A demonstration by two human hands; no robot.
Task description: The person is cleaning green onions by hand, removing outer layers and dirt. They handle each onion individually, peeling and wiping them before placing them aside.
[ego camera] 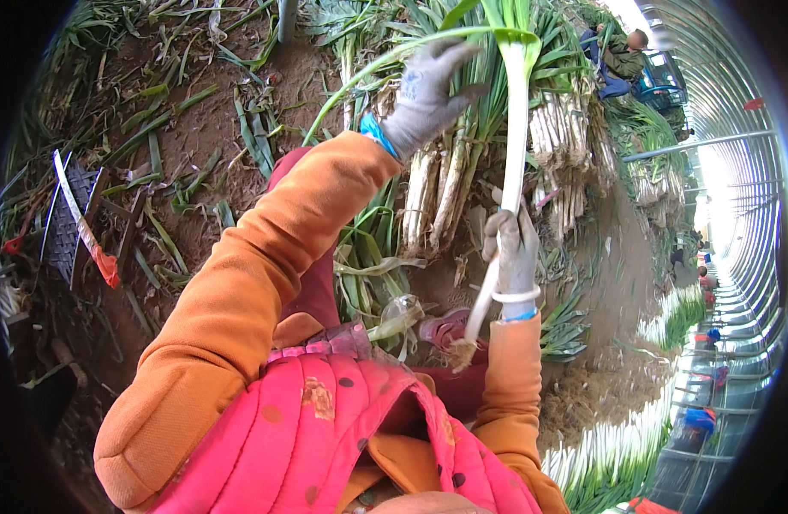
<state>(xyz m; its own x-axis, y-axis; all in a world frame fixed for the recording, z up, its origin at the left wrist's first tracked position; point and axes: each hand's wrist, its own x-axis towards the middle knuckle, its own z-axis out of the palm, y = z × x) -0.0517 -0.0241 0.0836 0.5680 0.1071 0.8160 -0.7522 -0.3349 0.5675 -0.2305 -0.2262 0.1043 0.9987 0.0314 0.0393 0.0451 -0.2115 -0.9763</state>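
My right hand (513,247), in a grey glove with a white ring at the wrist, grips the white shank of a long leek or green onion (516,122). Its root end points down towards me, and its green leaves spread at the top edge. One long leaf (368,70) bends leftwards from it, past my left hand. My left hand (429,93), gloved too, is raised left of the shank with fingers apart and nothing plainly held. Below it stand tied bundles of dirty-rooted stalks (436,199); another bundle (558,128) is right of the shank.
Loose leaf scraps (256,138) litter the soil on the left, near a woven-seat stool or chair (79,212). Rows of white stalks (615,443) lie at lower right. A seated person (622,61) is at upper right, under a hooped greenhouse frame (747,212).
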